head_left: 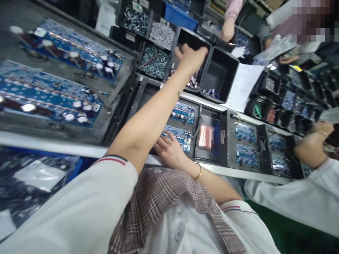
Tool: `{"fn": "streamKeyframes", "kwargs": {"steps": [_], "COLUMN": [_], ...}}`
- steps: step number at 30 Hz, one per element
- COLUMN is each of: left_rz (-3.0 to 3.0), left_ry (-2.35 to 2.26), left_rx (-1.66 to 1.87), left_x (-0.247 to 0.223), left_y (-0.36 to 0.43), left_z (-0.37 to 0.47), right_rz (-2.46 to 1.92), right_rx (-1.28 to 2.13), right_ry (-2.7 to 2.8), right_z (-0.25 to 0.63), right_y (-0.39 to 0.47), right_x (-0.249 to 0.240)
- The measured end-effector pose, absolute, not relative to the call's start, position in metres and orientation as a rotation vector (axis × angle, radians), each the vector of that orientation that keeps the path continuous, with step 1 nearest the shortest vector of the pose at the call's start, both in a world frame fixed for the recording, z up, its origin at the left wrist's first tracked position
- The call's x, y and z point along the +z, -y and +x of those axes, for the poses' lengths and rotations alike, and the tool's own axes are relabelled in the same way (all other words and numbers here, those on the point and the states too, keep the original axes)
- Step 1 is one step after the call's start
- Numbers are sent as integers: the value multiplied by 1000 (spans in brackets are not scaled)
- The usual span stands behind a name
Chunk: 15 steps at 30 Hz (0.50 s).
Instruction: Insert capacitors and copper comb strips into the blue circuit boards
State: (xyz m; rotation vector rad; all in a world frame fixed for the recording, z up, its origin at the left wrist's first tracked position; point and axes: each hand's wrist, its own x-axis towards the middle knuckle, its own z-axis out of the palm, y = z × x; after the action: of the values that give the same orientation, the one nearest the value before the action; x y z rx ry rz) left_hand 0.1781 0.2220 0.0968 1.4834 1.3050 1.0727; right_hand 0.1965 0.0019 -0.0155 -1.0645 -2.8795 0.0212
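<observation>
Capacitors [192, 84], dark cylinders, at near end of black plastic bin [194, 38]; L hand [190, 59] closer, above bin, spread wide. R hand [171, 150] bodyward of bin, by blue rectangular PCB [182, 133], can't tell grip tbh.

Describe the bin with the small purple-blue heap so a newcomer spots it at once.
Follow the outstretched left arm to the left hand, at a black bin. The target bin adjoins it on the right, beside the white paper. A small purple-blue heap at its near end distinguishes it from that neighbour's dark, bright-ended parts.
</observation>
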Motion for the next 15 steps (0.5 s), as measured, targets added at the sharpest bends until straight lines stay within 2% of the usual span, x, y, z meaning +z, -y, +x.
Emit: {"fn": "streamKeyframes", "kwargs": {"steps": [3,4,6,8,9,11,12,13,15], "left_rz": [1822,2062,2342,2455,2437,2051,1892,1761,1398], "left_ry": [-1493,-1357,-1083,-1050,-1245,-2124,-2335,-2479,-2772], "left_rx": [926,862,861,933,975,1063,1022,935,497], "left_x": [94,86,56,14,-8,-50,-68,-83,-105], "left_y": [-177,-150,-87,-19,15,75,100,119,141], "left_z": [174,163,124,64,28,-44,-76,-103,-140], "right_rz": [-1088,-1123,-1229,-1229,-1200,-1160,-1165,-1177,-1185], "right_rx": [193,270,411,504,526,524,516,512,534], "right_ry": [2805,2748,2580,2499,2491,2481,2462,2440,2413], "right_z": [202,204,208,214,217,224,227,230,231], "right_y": [1,2,4,3,3,4,5,7,12], "right_x": [-24,-28,-34,-35,-34,-30,-27,-25,-24]}}
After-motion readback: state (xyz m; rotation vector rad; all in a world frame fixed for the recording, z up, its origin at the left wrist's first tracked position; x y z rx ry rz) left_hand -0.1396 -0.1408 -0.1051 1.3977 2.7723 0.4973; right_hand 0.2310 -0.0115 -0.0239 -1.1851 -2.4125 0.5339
